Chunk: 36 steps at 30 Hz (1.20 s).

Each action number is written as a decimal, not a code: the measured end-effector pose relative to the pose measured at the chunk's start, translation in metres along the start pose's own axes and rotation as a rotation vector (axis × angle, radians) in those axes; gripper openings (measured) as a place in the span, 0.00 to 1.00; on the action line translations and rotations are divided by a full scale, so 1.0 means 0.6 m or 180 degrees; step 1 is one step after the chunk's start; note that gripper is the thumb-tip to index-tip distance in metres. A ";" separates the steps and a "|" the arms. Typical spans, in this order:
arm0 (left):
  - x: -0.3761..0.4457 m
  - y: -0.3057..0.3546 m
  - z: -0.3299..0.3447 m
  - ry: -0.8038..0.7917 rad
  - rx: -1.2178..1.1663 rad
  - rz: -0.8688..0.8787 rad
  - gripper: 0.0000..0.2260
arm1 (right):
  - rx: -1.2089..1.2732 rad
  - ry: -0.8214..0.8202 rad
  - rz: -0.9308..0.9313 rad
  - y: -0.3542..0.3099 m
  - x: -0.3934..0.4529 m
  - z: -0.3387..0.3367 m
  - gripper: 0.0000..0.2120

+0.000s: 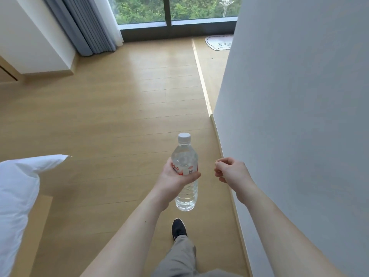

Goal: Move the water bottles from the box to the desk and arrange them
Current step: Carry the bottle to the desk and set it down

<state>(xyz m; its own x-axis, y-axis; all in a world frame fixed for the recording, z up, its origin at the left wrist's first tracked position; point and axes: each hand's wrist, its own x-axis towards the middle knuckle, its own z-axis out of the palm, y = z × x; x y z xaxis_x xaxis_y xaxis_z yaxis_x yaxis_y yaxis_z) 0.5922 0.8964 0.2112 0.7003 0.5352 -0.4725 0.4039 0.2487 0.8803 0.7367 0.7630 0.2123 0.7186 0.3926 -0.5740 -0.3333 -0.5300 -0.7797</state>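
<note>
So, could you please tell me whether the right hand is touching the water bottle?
Apart. The head view shows bare floor between the right hand, fingers loosely curled, and the water bottle, which the left hand alone grips.

The left hand is gripping a water bottle around its label, holding it upright over the wooden floor. Just right of the bottle, the right hand is hanging loosely curled and holding nothing. Below the bottle, a black shoe is resting on the floor. A white pillow is lying well left of the bottle, and a grey wall is rising to its right.
</note>
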 end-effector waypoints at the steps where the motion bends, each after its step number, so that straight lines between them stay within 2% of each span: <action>1: 0.016 0.006 -0.016 -0.0011 -0.0014 -0.0009 0.23 | -0.0003 -0.0009 0.0003 -0.016 0.014 0.016 0.03; 6: 0.085 0.046 -0.107 -0.0020 0.0002 -0.0014 0.24 | -0.0027 -0.0147 -0.0043 -0.095 0.069 0.108 0.04; 13: 0.154 0.084 -0.229 0.0240 -0.0111 0.0021 0.24 | -0.0165 -0.0428 -0.0143 -0.195 0.137 0.225 0.05; 21: 0.244 0.126 -0.346 0.0767 -0.0419 -0.0046 0.27 | -0.0418 -0.0887 -0.0180 -0.306 0.236 0.354 0.05; 28: 0.367 0.184 -0.447 0.1243 -0.0502 -0.0003 0.28 | -0.0633 -0.1268 -0.0180 -0.411 0.378 0.467 0.06; 36: 0.484 0.241 -0.545 0.1553 -0.0431 0.0002 0.21 | -0.0971 -0.1689 -0.0248 -0.535 0.505 0.593 0.07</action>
<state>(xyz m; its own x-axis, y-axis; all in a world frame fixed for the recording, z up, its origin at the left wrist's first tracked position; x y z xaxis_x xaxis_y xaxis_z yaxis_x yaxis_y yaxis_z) 0.6614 1.3521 0.2152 0.3307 0.8422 -0.4258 0.3011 0.3335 0.8934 0.8442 1.3192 0.1997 0.3059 0.7177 -0.6256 -0.0460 -0.6451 -0.7627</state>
